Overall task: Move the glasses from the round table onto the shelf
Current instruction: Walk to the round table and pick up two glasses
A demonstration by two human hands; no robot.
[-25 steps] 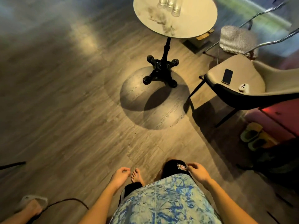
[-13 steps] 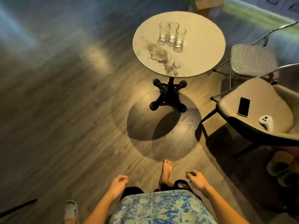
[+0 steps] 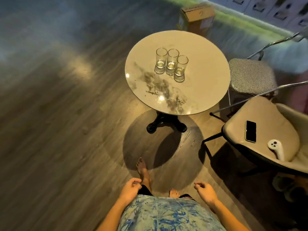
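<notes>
Three glasses stand upright on the round table, just off its centre toward 11 o'clock. They form a short row running from 10 to 4 o'clock, each touching or just beside the next, with a little clear liquid at the bottom of each. A dark smear marks the tabletop from the row toward 6 o'clock. The top sits on a black base, and a round shadow lies on the wood floor under it.

From the table, a cardboard box stands on the floor at 12 o'clock, near the rim. A checked chair is at 3 o'clock, just beside the table. A beige chair is at 4 o'clock, with a phone lying flat on its seat and a white controller near the phone, apart from it. Slippers lie in the dark below that chair.

The person stands at the table's 6 o'clock, well apart from the glasses, barefoot, in a blue patterned shirt. The left hand hangs at 7 o'clock and the right hand at 5 o'clock, both low by the hips. The fingers of each are loosely curled, slack, and hold nothing.
</notes>
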